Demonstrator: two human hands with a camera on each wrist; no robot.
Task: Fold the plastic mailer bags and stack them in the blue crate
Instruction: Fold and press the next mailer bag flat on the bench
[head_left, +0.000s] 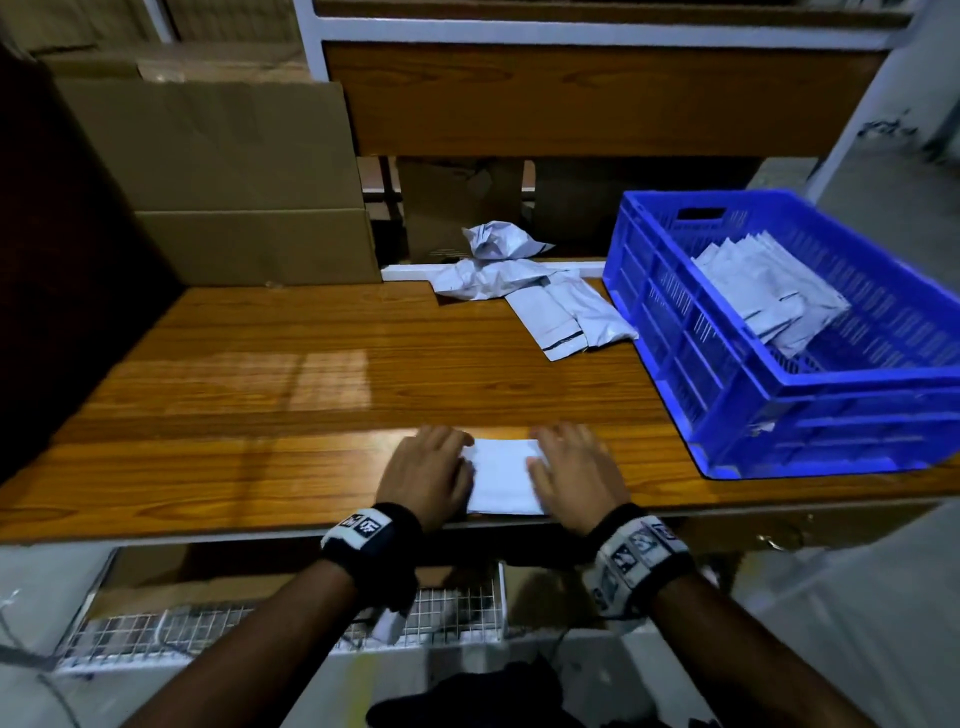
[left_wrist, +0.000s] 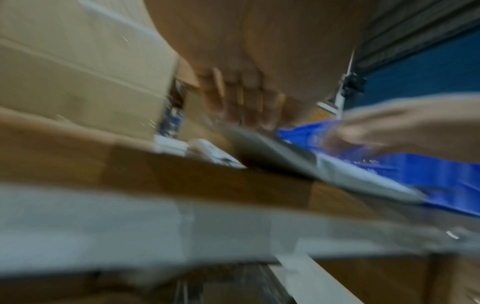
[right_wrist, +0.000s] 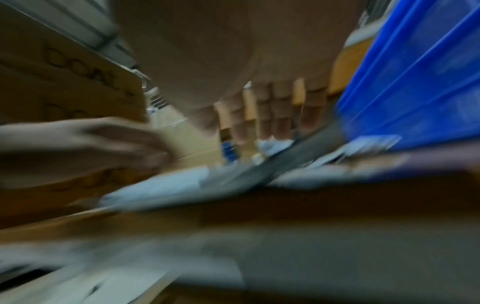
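Observation:
A white mailer bag (head_left: 503, 477) lies folded flat at the near edge of the wooden table (head_left: 270, 395). My left hand (head_left: 427, 470) lies flat on its left side and my right hand (head_left: 570, 470) on its right side, fingers stretched forward. In the blurred wrist views the left hand (left_wrist: 246, 107) and the right hand (right_wrist: 265, 121) show straight fingers above the grey-white bag (left_wrist: 298, 164) (right_wrist: 182, 185). A pile of loose mailer bags (head_left: 524, 283) lies at the table's far side. The blue crate (head_left: 675, 312) on the right holds a stack of folded bags (head_left: 769, 291).
A large cardboard box (head_left: 223, 192) stands at the table's back left. A wooden shelf panel (head_left: 571, 98) rises behind the table. A wire basket (head_left: 280, 629) sits under the table's front edge. The crate's near corner overhangs the table edge.

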